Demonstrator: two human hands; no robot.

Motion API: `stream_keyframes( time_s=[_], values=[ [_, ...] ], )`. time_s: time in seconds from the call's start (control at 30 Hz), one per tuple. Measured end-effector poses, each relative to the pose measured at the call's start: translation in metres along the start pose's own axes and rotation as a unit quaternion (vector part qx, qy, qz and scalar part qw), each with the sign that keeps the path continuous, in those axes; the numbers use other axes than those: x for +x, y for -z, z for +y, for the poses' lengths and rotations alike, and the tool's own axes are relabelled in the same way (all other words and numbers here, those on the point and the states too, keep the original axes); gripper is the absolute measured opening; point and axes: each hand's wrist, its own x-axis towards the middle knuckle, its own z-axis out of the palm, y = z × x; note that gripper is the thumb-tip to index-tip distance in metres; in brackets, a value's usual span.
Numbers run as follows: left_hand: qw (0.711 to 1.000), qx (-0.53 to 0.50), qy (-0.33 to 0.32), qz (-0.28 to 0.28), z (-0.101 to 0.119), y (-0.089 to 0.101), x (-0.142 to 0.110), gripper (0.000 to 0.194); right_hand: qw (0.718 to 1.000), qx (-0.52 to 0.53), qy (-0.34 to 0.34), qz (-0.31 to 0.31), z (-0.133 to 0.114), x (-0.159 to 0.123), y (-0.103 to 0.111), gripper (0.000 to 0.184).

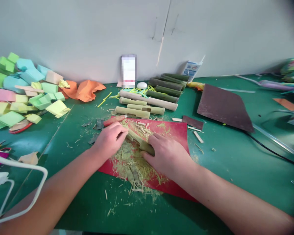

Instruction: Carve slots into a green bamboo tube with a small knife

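Note:
A pale green bamboo tube [135, 138] with a notch cut in its side lies slantwise between my hands, over a heap of shavings [127, 160] on a red sheet [180, 129]. My right hand [170, 155] wraps round its near right end, thumb below and fingers on top. At the far left end, my left hand [110, 138] is closed, its curled fingers pressed together against the tube. Whether those fingers also hold something small is hidden. A red-handled tool [114, 120] lies just beyond my left knuckles, its working end partly covered by debris.
Several bamboo pieces [149, 99] lie in rows behind the sheet, near a propped phone [129, 70]. Folded coloured papers [26, 85] pile up at left. A dark brown sheet [222, 106] lies at right. A white cable-like loop [42, 176] crosses in front of my left forearm.

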Motion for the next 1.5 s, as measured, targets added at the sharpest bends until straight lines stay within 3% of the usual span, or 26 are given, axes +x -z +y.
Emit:
stream_keyframes(
  time_s=[0.07,0.2,0.47,0.63,1.03,1.17,1.33,1.5],
  values=[
    [1.0,-0.009,0.002,-0.006,0.001,-0.001,0.0,0.01,1.0,0.0,-0.001,-0.004,0.0,0.0,0.0,0.019],
    [0.996,-0.033,-0.011,-0.08,0.013,-0.004,-0.002,0.013,1.0,0.002,-0.001,-0.01,0.001,0.0,0.0,0.017],
    [0.999,-0.015,-0.022,-0.027,0.005,-0.001,0.001,0.012,0.999,0.041,-0.008,-0.005,0.003,-0.003,-0.001,0.016],
    [0.999,-0.014,-0.032,-0.003,0.015,0.0,0.001,0.015,0.999,0.052,-0.011,0.012,0.001,-0.001,-0.002,0.02],
    [0.994,-0.051,-0.003,-0.1,0.025,-0.007,-0.007,0.017,0.999,0.049,-0.013,0.009,-0.002,-0.001,-0.006,0.018],
    [0.996,-0.046,-0.003,-0.08,0.028,-0.007,-0.007,0.015,0.999,0.047,-0.017,0.009,-0.003,-0.001,-0.005,0.02],
    [0.994,-0.046,0.001,-0.101,0.03,-0.008,-0.007,0.015,0.999,0.049,-0.007,0.014,-0.001,0.0,-0.007,0.016],
    [0.999,-0.028,-0.024,-0.021,0.017,-0.005,-0.004,0.013,0.999,0.035,-0.006,0.013,-0.001,-0.001,-0.005,0.021]
  ],
)
